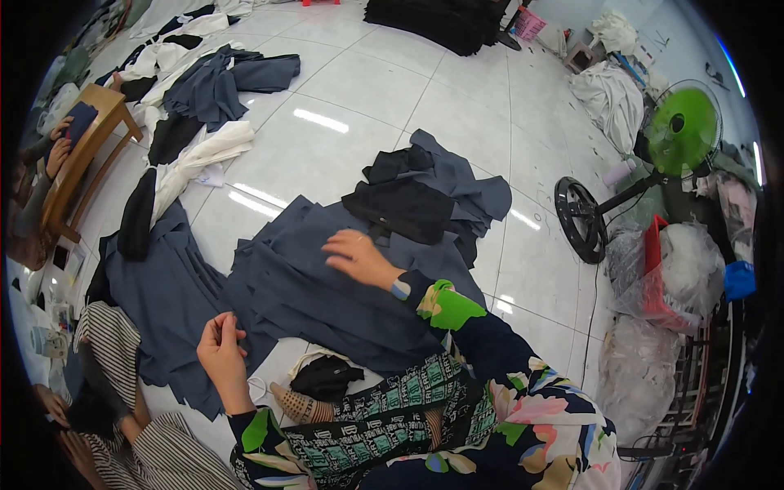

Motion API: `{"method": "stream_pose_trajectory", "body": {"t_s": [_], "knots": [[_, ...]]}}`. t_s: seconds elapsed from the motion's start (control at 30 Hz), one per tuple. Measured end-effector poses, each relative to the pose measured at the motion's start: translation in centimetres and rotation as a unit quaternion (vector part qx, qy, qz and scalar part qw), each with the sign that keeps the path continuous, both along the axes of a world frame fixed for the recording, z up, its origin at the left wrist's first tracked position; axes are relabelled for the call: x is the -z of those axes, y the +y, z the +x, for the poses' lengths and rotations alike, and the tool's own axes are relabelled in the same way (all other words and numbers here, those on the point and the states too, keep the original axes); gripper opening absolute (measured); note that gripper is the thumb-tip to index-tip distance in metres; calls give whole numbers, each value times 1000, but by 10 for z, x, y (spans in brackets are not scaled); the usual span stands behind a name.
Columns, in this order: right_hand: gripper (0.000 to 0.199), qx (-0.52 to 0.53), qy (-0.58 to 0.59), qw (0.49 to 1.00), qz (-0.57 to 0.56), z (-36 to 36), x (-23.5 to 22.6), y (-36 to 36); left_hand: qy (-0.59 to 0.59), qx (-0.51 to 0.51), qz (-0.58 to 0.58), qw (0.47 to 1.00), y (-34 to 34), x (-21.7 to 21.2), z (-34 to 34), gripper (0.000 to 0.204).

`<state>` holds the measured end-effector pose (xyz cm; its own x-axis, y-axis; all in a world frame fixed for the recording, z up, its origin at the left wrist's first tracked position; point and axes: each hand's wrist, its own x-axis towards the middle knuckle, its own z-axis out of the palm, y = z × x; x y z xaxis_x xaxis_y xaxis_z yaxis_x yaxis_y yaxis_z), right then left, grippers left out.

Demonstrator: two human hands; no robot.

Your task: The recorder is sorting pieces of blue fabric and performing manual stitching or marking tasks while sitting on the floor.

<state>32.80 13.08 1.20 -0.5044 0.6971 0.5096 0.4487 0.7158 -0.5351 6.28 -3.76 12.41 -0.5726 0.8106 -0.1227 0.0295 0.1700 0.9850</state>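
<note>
My right hand (355,255) lies flat with fingers spread on a pile of dark blue cloth pieces (327,294) spread over the white tiled floor. My left hand (220,347) is lower left, its fingers pinched on the edge of a blue cloth piece (175,327). Black fabric pieces (400,204) lie just beyond my right hand on more blue cloth. Both sleeves are floral, dark with green and pink.
A green standing fan (682,131) with a round black base (581,219) is at the right, by plastic bags (653,278). Another person in striped clothes (114,384) sits at lower left. A wooden stool (86,155) and white and blue garments (204,90) lie upper left.
</note>
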Motion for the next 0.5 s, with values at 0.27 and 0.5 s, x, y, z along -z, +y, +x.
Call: {"method": "stream_pose_trajectory", "body": {"t_s": [0.27, 0.5], "knots": [[46, 336, -154, 929, -30, 168, 29, 110, 13, 25, -26, 999, 12, 10, 16, 17], [61, 345, -294, 885, -108, 164, 43, 89, 52, 37, -86, 994, 21, 19, 27, 18]]}}
